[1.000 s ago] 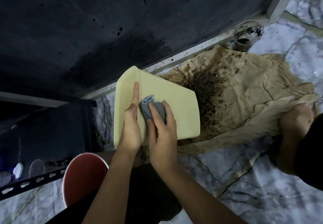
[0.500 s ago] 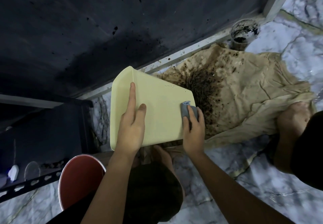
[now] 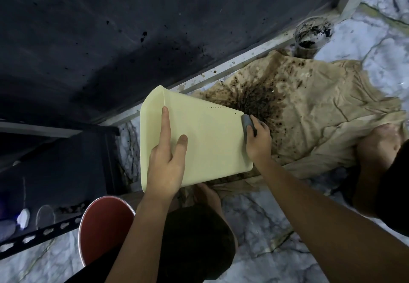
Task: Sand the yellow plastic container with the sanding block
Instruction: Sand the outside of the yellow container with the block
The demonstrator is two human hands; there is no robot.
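Since a second ago the right hand (image 3: pixel 257 141) has carried the sanding block (image 3: pixel 247 123) from the middle of the yellow plastic container (image 3: pixel 210 141) to its right edge, where it now sits near the upper right corner. The fingers curl round the one grey block and press it against that edge. The left hand (image 3: pixel 164 163) has flattened on the container's face: forefinger stretched toward the rim, thumb spread, holding nothing, only pressing down. The single container lies tilted at the centre of the frame, its face up. To its right one tan cloth (image 3: pixel 321 117), stained with dark spatter, is spread on the marbled floor (image 3: pixel 276 223). One dirty cup (image 3: pixel 313 37) stands at the upper right. One red stool (image 3: pixel 101 227) shows at the lower left, beside a dark slotted rack (image 3: pixel 39 236).
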